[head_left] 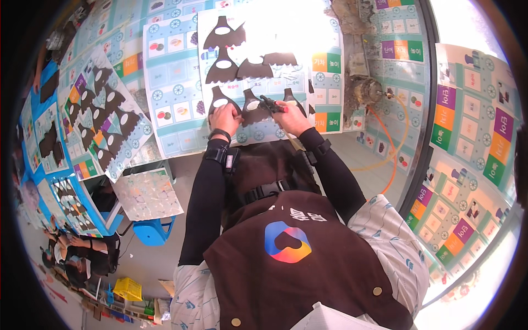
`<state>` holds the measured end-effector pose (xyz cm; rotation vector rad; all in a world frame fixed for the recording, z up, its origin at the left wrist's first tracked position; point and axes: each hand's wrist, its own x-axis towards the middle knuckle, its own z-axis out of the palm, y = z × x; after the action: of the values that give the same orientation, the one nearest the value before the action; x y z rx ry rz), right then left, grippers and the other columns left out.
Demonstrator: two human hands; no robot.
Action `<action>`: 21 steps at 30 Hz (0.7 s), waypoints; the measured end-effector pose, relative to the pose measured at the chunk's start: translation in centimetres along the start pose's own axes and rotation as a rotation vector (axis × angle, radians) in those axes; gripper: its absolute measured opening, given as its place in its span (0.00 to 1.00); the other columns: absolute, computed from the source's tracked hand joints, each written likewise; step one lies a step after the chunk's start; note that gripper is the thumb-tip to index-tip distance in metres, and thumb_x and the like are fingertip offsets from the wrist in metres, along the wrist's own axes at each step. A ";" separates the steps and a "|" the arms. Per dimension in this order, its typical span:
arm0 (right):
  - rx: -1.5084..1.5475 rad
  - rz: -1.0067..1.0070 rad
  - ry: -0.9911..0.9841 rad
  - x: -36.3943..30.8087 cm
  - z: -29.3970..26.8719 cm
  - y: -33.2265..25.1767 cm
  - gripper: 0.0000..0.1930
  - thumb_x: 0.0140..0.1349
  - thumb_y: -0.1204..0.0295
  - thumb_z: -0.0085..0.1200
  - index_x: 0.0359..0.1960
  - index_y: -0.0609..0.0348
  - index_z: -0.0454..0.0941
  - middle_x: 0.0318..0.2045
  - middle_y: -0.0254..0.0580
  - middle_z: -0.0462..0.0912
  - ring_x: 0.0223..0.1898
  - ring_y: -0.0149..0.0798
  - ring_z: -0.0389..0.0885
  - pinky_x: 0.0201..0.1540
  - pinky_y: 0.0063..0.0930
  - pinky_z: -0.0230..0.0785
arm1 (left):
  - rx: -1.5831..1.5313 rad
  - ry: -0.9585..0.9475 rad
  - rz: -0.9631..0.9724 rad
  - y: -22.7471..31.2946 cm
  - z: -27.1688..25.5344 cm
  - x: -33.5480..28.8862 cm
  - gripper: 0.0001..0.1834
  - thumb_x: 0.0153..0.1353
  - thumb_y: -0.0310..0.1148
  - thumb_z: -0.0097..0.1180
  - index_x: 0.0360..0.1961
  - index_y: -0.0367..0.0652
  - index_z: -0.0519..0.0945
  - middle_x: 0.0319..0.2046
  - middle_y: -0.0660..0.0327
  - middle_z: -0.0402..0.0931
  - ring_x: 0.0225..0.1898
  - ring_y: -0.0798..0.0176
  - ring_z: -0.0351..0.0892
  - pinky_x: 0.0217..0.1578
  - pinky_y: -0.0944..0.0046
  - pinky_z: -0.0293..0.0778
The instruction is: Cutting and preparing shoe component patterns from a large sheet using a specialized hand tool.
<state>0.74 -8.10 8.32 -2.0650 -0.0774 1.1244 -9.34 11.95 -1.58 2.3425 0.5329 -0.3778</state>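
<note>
Several dark brown cut-out pieces with narrow necks, scalloped edges and white ovals lie in rows on a printed sheet (187, 129). My left hand (225, 121) is closed at the lower part of the nearest left dark cut-out piece (221, 94), its fingertips at the right edge. In my closed right hand (296, 120) is a small black spray gun (269, 104) with a red part. Its tip is over the middle dark cut-out piece (251, 111), and a thin hose trails from it. Another dark cut-out piece (291, 96) is partly hidden behind my right hand.
A round metal pot (367, 89) with yellow and orange hoses (397, 146) stands right of the sheet. To the left, more pieces lie on a tilted sheet (144, 129). A blue stool (153, 232) stands below a stained board (147, 193). Other people work at far left.
</note>
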 end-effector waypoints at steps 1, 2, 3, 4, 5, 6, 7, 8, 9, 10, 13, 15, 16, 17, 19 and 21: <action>0.035 -0.036 0.000 0.1 0.1 -0.1 0.15 0.54 0.71 0.51 0.44 0.63 0.76 0.26 0.47 0.79 0.29 0.42 0.77 0.36 0.30 0.69 | 0.003 0.001 -0.001 0.0 0.0 0.0 0.17 0.41 0.37 0.73 0.25 0.50 0.74 0.28 0.67 0.75 0.41 0.56 0.74 0.41 0.53 0.66; 0.070 -0.056 -0.010 0.2 0.3 -0.1 0.15 0.54 0.72 0.51 0.44 0.64 0.76 0.26 0.48 0.79 0.29 0.42 0.77 0.36 0.31 0.69 | 0.008 -0.005 -0.008 0.1 -0.1 0.0 0.17 0.41 0.37 0.73 0.25 0.50 0.74 0.28 0.67 0.75 0.41 0.56 0.74 0.41 0.53 0.66; 0.073 -0.072 -0.001 0.3 0.4 -0.2 0.15 0.54 0.72 0.51 0.44 0.64 0.76 0.26 0.48 0.79 0.29 0.42 0.77 0.36 0.31 0.69 | 0.000 0.003 0.004 0.1 -0.1 0.0 0.17 0.41 0.37 0.73 0.25 0.50 0.74 0.28 0.67 0.75 0.41 0.56 0.74 0.41 0.53 0.66; 0.090 -0.066 0.000 0.5 0.5 -0.3 0.16 0.54 0.71 0.51 0.44 0.63 0.76 0.27 0.48 0.79 0.30 0.44 0.78 0.37 0.31 0.69 | -0.003 0.002 0.008 0.1 -0.1 0.0 0.17 0.41 0.37 0.74 0.25 0.50 0.74 0.28 0.67 0.75 0.40 0.56 0.74 0.41 0.53 0.66; 0.107 -0.054 0.000 0.5 0.5 -0.3 0.16 0.54 0.71 0.52 0.44 0.63 0.76 0.27 0.49 0.79 0.30 0.45 0.78 0.37 0.31 0.69 | -0.005 0.008 0.021 0.1 -0.1 0.0 0.17 0.41 0.37 0.74 0.25 0.50 0.74 0.28 0.67 0.75 0.40 0.56 0.74 0.41 0.53 0.66; 0.111 -0.058 0.008 0.6 0.4 -0.3 0.16 0.54 0.71 0.52 0.44 0.63 0.76 0.27 0.49 0.79 0.30 0.45 0.78 0.37 0.31 0.69 | 0.002 0.008 0.017 0.1 -0.1 0.0 0.17 0.40 0.37 0.74 0.25 0.50 0.74 0.28 0.67 0.75 0.41 0.56 0.74 0.41 0.53 0.66; 0.050 -0.057 0.028 0.5 0.3 -0.3 0.16 0.54 0.70 0.52 0.44 0.63 0.76 0.28 0.50 0.80 0.31 0.46 0.79 0.38 0.32 0.69 | 0.012 0.002 0.006 0.1 -0.1 0.0 0.18 0.40 0.37 0.74 0.25 0.50 0.74 0.28 0.67 0.75 0.41 0.57 0.74 0.41 0.53 0.66; -0.010 -0.049 0.047 0.4 0.0 -0.1 0.17 0.53 0.69 0.53 0.44 0.63 0.76 0.30 0.51 0.81 0.31 0.48 0.79 0.38 0.33 0.69 | 0.009 0.006 0.016 0.1 -0.1 0.0 0.18 0.40 0.37 0.74 0.25 0.50 0.74 0.28 0.67 0.75 0.41 0.57 0.74 0.41 0.53 0.66; -0.012 -0.054 0.050 0.2 -0.2 0.1 0.17 0.53 0.69 0.53 0.44 0.63 0.76 0.30 0.51 0.81 0.31 0.48 0.79 0.38 0.33 0.69 | 0.011 0.006 0.006 0.1 -0.1 0.0 0.18 0.40 0.37 0.74 0.25 0.50 0.74 0.28 0.67 0.75 0.41 0.57 0.74 0.41 0.53 0.66; -0.049 -0.046 0.067 -0.1 -0.5 0.3 0.17 0.53 0.69 0.53 0.44 0.63 0.76 0.30 0.52 0.81 0.33 0.49 0.79 0.39 0.34 0.70 | 0.012 0.006 -0.006 0.1 0.0 0.0 0.18 0.40 0.37 0.74 0.25 0.50 0.74 0.28 0.67 0.76 0.41 0.57 0.74 0.41 0.53 0.66; -0.101 -0.032 0.086 -0.8 -0.5 0.9 0.17 0.54 0.68 0.52 0.44 0.63 0.76 0.30 0.53 0.81 0.34 0.49 0.80 0.40 0.37 0.70 | 0.014 0.012 0.007 0.1 0.0 0.0 0.17 0.41 0.37 0.73 0.25 0.50 0.74 0.29 0.67 0.75 0.41 0.56 0.74 0.41 0.53 0.66; -0.117 -0.030 0.091 -1.1 -0.1 1.0 0.17 0.54 0.68 0.52 0.44 0.63 0.76 0.30 0.54 0.81 0.33 0.49 0.81 0.40 0.38 0.70 | 0.043 0.004 0.028 0.1 -0.1 0.0 0.18 0.41 0.37 0.73 0.27 0.50 0.73 0.29 0.66 0.75 0.41 0.56 0.74 0.41 0.53 0.66; -0.066 -0.002 0.055 -1.1 0.3 1.0 0.17 0.53 0.69 0.52 0.43 0.63 0.77 0.30 0.52 0.82 0.32 0.46 0.81 0.36 0.38 0.72 | 0.075 -0.005 0.040 0.1 -0.1 0.0 0.19 0.42 0.37 0.73 0.29 0.49 0.72 0.29 0.65 0.75 0.41 0.55 0.74 0.40 0.53 0.66; -0.027 0.056 0.019 -1.2 0.5 0.9 0.16 0.52 0.70 0.52 0.43 0.63 0.77 0.30 0.50 0.82 0.31 0.44 0.82 0.33 0.37 0.73 | 0.074 -0.002 0.049 0.1 -0.2 -0.1 0.19 0.42 0.37 0.73 0.29 0.49 0.72 0.29 0.65 0.75 0.41 0.55 0.74 0.40 0.53 0.66; 0.134 0.066 -0.037 -1.4 0.6 0.5 0.14 0.51 0.72 0.53 0.40 0.63 0.77 0.29 0.45 0.81 0.28 0.39 0.79 0.30 0.32 0.71 | 0.015 0.022 0.061 -0.2 -0.5 -0.3 0.22 0.45 0.36 0.71 0.36 0.46 0.70 0.34 0.59 0.75 0.42 0.51 0.74 0.42 0.53 0.67; 0.200 -0.037 -0.098 -1.5 0.8 -0.1 0.13 0.48 0.74 0.55 0.38 0.62 0.77 0.33 0.38 0.80 0.27 0.31 0.76 0.25 0.23 0.69 | -0.057 0.084 0.117 -1.0 -1.1 -0.8 0.23 0.47 0.35 0.70 0.40 0.43 0.69 0.37 0.56 0.73 0.43 0.49 0.73 0.44 0.53 0.68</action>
<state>-0.72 -8.17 9.22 -1.8258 -0.0492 1.1615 -10.35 13.16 -1.03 2.3290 0.4373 -0.2078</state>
